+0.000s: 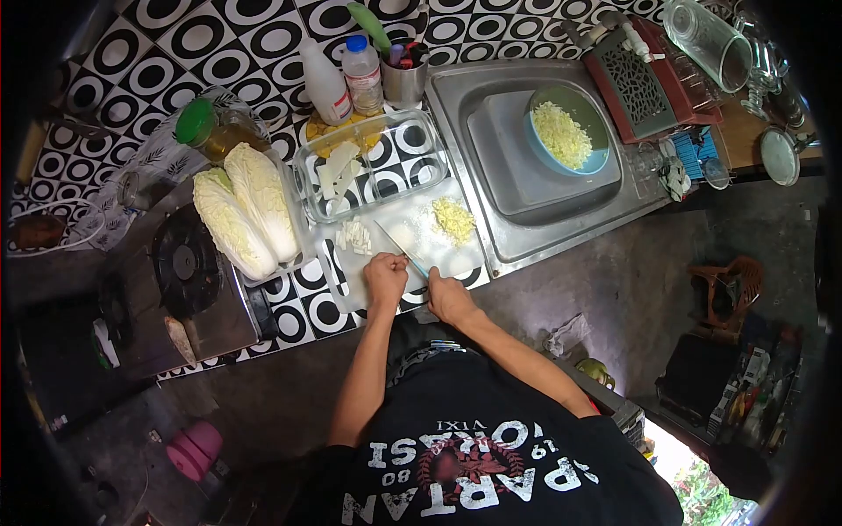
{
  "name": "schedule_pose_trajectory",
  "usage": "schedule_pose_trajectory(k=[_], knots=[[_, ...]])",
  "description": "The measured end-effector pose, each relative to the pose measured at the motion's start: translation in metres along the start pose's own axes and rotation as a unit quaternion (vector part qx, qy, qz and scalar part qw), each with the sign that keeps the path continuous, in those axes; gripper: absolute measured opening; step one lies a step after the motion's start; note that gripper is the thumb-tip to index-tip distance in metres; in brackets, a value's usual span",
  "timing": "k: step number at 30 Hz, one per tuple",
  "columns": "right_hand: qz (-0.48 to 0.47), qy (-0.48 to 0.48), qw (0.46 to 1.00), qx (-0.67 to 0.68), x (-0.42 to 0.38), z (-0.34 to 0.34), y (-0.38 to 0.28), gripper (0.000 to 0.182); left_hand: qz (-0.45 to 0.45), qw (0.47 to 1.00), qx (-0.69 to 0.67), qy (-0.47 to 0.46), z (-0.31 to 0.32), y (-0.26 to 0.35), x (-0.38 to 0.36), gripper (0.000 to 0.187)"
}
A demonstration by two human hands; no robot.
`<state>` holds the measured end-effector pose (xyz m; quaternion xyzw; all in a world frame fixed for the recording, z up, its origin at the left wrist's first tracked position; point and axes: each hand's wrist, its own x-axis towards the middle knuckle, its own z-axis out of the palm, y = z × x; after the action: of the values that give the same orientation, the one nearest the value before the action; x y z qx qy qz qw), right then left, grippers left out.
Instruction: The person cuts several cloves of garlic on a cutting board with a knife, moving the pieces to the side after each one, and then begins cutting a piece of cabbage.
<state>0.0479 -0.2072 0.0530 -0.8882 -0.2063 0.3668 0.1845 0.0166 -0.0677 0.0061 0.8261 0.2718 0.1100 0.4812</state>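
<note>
My right hand [450, 298] is wrapped round the handle of a knife [399, 245], whose blade points up and left over the pale chopping board [351, 285]. Beside the blade rests my left hand [386, 277] on the board, fingers curled in; what they hold, if anything, is hidden. Short white cut strips [354, 237] lie just beyond my left hand. Finely chopped pale yellow bits [453, 221] form a heap on the board's right side. Behind the board, a clear divided container [419, 190] has white slices [338, 173] in its left part.
Two napa cabbages [248, 210] lie in a tray at left, by a gas stove [184, 263]. On the right, a blue bowl [603, 158] of chopped pale pieces sits in the steel sink [500, 241]. Bottles [361, 74] and a metal cup [404, 85] stand behind.
</note>
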Motion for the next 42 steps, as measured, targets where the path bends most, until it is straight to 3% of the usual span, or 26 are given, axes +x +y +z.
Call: schedule_pose_trajectory(k=[8, 15, 18, 23, 26, 29, 33, 42], knots=[[-0.002, 0.052, 0.998, -0.045, 0.006, 0.019, 0.000, 0.022, 0.038, 0.998, 0.043, 0.003, 0.004, -0.006, 0.004, 0.008], [-0.020, 0.071, 0.997, -0.005, -0.021, 0.016, 0.012, 0.032, 0.047, 0.999, 0.027, 0.001, 0.002, -0.003, 0.000, 0.010], [-0.016, 0.083, 0.996, -0.008, -0.013, 0.020, 0.015, 0.032, 0.083, 0.994, 0.071, 0.015, 0.006, -0.008, 0.000, 0.010], [-0.050, 0.092, 0.994, -0.019, 0.004, 0.010, 0.000, 0.027, 0.069, 0.996, 0.057, -0.006, -0.005, -0.007, -0.003, 0.012], [-0.027, 0.070, 0.997, 0.025, -0.009, 0.004, 0.001, 0.027, 0.058, 0.998, 0.019, -0.005, -0.016, -0.013, -0.014, 0.015], [-0.005, 0.188, 0.970, 0.154, -0.025, 0.017, 0.000, 0.029, 0.017, 0.999, -0.027, 0.030, -0.031, -0.012, -0.027, 0.017], [0.081, 0.229, 0.944, 0.224, -0.026, 0.042, -0.009, 0.030, 0.016, 0.995, -0.083, 0.051, -0.040, -0.026, -0.038, 0.017], [0.074, 0.172, 0.941, 0.282, 0.009, 0.095, -0.073, 0.037, 0.003, 0.997, -0.079, 0.024, -0.075, -0.036, -0.074, 0.019]])
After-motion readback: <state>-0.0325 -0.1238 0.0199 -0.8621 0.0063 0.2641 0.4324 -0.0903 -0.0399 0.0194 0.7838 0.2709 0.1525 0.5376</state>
